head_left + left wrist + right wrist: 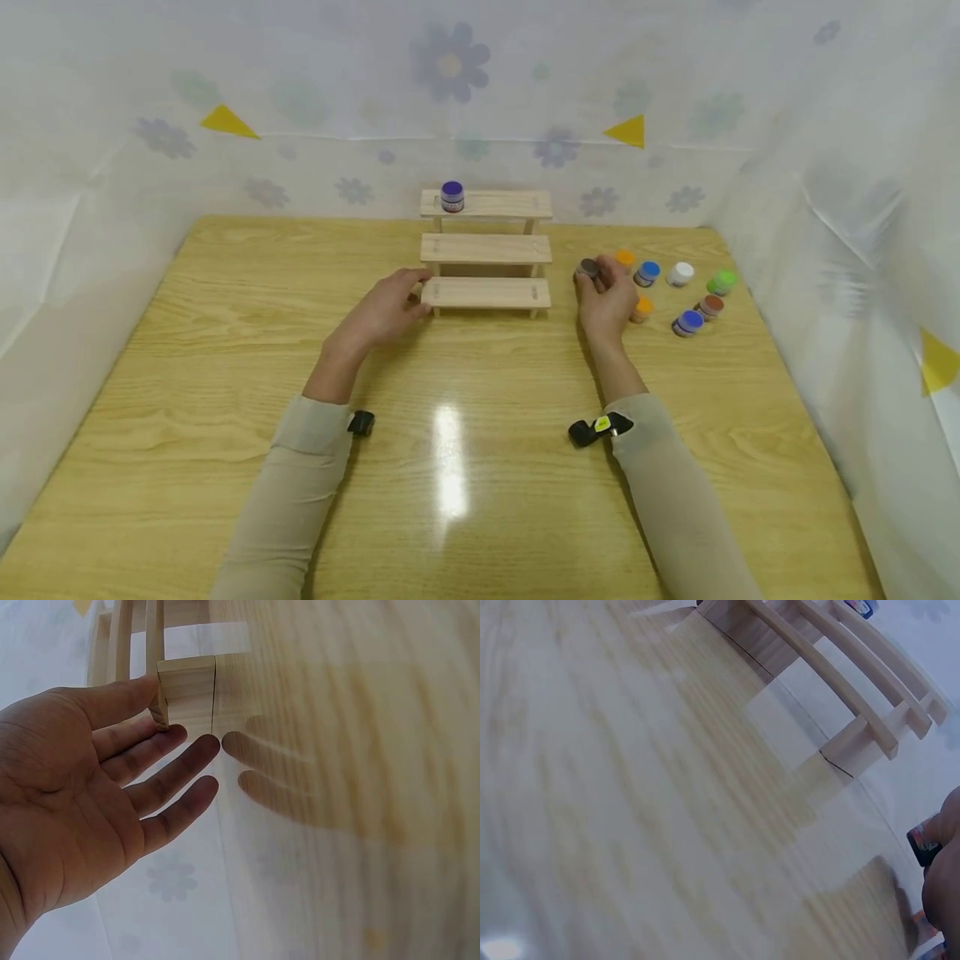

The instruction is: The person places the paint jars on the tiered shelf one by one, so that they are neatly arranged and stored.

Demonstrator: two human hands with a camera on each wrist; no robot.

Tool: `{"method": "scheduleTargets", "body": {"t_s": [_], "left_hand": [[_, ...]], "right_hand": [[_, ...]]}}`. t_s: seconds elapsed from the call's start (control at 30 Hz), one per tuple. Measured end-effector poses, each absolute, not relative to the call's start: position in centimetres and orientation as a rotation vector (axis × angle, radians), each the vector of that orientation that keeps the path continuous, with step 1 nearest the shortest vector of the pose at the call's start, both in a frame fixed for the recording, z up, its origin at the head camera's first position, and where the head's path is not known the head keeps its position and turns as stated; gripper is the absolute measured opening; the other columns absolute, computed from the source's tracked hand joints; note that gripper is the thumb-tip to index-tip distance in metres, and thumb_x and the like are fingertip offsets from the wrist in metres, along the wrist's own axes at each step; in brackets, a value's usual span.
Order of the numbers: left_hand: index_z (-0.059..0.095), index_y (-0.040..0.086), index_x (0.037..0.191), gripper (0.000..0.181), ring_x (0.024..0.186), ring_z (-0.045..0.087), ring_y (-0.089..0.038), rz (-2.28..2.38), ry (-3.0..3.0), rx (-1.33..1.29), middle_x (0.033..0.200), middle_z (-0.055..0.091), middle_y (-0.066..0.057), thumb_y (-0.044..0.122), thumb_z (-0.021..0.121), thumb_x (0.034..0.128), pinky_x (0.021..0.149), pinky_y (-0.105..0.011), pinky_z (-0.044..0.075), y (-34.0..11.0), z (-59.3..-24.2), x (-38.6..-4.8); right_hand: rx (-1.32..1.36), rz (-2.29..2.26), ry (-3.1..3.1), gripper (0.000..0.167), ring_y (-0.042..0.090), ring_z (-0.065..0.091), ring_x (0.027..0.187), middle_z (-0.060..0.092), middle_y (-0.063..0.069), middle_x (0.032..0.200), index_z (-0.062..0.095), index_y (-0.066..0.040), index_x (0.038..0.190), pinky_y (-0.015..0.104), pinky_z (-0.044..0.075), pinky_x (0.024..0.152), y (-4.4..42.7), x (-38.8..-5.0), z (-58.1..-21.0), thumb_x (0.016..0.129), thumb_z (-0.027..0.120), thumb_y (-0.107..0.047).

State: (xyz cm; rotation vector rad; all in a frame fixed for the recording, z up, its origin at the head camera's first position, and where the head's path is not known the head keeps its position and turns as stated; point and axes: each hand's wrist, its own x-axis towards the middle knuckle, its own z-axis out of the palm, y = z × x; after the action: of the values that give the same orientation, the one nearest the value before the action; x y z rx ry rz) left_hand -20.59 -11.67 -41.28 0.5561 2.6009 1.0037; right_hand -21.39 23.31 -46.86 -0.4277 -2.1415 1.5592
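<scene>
A three-tier wooden display stand stands at the table's middle, with a purple-lidded paint jar on the left of its top tier. My left hand is at the left end of the lowest tier. In the left wrist view, its thumb and a finger bracket the board's end, while the other fingers extend loosely. My right hand, right of the stand, pinches a dark-lidded paint jar. Only part of this jar shows at the right edge of the right wrist view.
Several paint jars sit right of my right hand: orange, blue, white, green, brown and purple-blue. Another orange jar is partly behind the hand. A flowered sheet hangs behind the table.
</scene>
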Motion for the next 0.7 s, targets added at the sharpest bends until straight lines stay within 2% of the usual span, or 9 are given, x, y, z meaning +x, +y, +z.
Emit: {"method": "scheduleTargets", "body": {"t_s": [0.23,0.33,0.4,0.57,0.7], "left_hand": [[0.035,0.004,0.163,0.06,0.133,0.059,-0.039,1.014,2.604,0.55,0.164,0.039,-0.021,0.014,0.06,0.1096,0.107,-0.05,0.053,-11.7,-41.4,-20.5],[0.036,0.004,0.163,0.06,0.132,0.059,-0.038,1.01,2.608,0.554,0.163,0.04,-0.021,0.014,0.061,0.1095,0.106,-0.049,0.054,-11.5,-41.4,-20.5],[0.036,0.004,0.163,0.059,0.132,0.059,-0.038,1.006,2.609,0.551,0.163,0.04,-0.02,0.015,0.06,0.1095,0.106,-0.049,0.054,-11.4,-41.4,-20.6],[0.036,0.005,0.163,0.059,0.133,0.058,-0.038,1.008,2.613,0.544,0.164,0.039,-0.02,0.015,0.06,0.1096,0.108,-0.05,0.052,-11.6,-41.3,-20.7],[0.037,0.006,0.162,0.059,0.133,0.058,-0.038,1.024,2.601,0.544,0.164,0.04,-0.019,0.016,0.061,0.1096,0.108,-0.05,0.052,-11.8,-41.5,-20.7]], "right_hand": [[-0.216,1.547,-2.139,0.047,0.023,0.062,0.136,0.064,0.016,0.144,0.059,-0.004,0.149,0.027,0.051,0.109,22.3,-21.6,-45.4,0.103,0.068,-0.006],[-0.104,1.513,-2.104,0.045,0.025,0.064,0.132,0.066,0.016,0.14,0.059,-0.001,0.147,0.029,0.051,0.11,22.1,-21.8,-44.6,0.103,0.067,-0.002],[-0.025,1.491,-2.071,0.044,0.029,0.065,0.13,0.066,0.019,0.139,0.059,0.002,0.146,0.033,0.051,0.111,21.9,-22.0,-44.3,0.102,0.066,0.001],[0.173,1.504,-1.969,0.044,0.046,0.062,0.128,0.062,0.034,0.137,0.054,0.014,0.144,0.053,0.048,0.114,20.8,-22.2,-43.2,0.101,0.062,0.009],[0.219,1.553,-1.968,0.043,0.048,0.059,0.131,0.058,0.038,0.138,0.052,0.017,0.144,0.054,0.046,0.115,19.2,-21.8,-41.3,0.101,0.06,0.012]]}}
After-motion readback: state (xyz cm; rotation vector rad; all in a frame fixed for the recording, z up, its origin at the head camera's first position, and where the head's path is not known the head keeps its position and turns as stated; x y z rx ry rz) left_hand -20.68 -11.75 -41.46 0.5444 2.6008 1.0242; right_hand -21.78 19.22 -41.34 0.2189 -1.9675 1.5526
